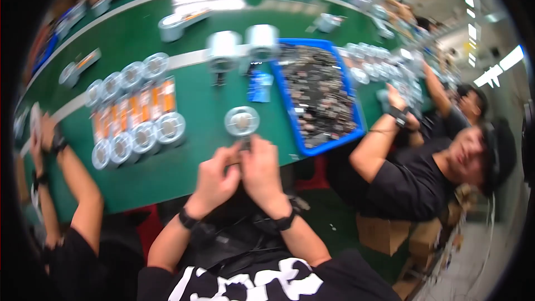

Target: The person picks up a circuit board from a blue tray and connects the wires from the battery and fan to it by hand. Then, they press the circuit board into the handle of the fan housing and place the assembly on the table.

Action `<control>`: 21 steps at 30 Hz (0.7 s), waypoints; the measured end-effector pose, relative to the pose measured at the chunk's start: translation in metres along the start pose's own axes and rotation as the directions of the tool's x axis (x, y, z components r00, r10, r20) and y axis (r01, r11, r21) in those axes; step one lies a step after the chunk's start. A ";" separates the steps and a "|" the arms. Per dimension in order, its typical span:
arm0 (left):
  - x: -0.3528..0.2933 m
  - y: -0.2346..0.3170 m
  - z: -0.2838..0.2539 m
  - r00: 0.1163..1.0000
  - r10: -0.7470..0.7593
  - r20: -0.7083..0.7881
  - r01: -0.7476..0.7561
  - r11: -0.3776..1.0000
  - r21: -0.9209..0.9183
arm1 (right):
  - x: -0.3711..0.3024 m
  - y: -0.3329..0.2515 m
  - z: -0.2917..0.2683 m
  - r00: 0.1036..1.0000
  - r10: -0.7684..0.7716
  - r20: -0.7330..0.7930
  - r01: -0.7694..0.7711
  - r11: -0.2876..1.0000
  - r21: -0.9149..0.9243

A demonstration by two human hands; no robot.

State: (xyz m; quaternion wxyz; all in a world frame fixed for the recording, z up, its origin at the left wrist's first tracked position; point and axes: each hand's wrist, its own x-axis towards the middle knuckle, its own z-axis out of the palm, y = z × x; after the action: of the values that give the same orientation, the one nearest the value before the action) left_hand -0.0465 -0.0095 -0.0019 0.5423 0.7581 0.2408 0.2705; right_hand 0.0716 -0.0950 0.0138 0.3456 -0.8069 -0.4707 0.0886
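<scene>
Glossy green tabletop point(195, 175), lt. reflections at far side, pale strip point(189, 58) across it; room beyond has tube lights point(512, 58) overhead, brown cardboard box point(382, 234) on the floor at R, co-worker in black point(404, 189) seated R, another co-worker's arms point(81, 189) at L. Round pale-grey pc. point(242, 120), ringed, smooth-looking, is at table's near side, right at the fingertips. L hand point(214, 175) & R hand point(260, 168) are close tog., fingers curled in at its near edge; can't tell exactly what each pinches, blur + fingers hide it. Blue tray point(331, 145), prob. plastic, w/ heap of small dark bits point(320, 92), to R. Two pale cylinders point(224, 50) beyond, blue packet point(259, 86) just nearer. At L, row of round-ended units point(170, 127) w/ orange & white mid-sections, side by side.
</scene>
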 end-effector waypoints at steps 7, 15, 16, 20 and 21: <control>-0.008 -0.008 -0.005 0.999 -0.033 -0.012 0.028 0.966 -0.258 | -0.004 0.002 0.003 0.989 -0.082 -0.126 0.103 0.979 0.174; -0.007 -0.008 -0.003 0.991 0.126 0.036 -0.116 0.972 -0.205 | -0.001 0.016 -0.016 0.991 0.098 0.088 -0.132 0.734 0.666; -0.006 -0.008 -0.002 0.992 0.127 0.016 -0.119 0.963 -0.244 | -0.002 0.016 -0.019 0.949 0.156 0.272 -0.311 0.578 0.754; -0.004 -0.002 0.000 0.999 0.032 0.033 -0.027 0.990 -0.141 | 0.001 0.019 -0.034 0.949 0.125 0.289 -0.314 0.440 0.842; -0.003 0.000 0.001 0.999 0.030 0.032 -0.026 0.990 -0.138 | 0.003 0.019 -0.040 0.949 0.123 0.290 -0.314 0.437 0.843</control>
State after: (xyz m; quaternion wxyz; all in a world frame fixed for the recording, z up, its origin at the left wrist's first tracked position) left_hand -0.0481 -0.0117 -0.0028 0.5933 0.7268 0.2017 0.2811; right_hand 0.1053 -0.1181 0.0316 0.6511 -0.5550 -0.2786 0.4364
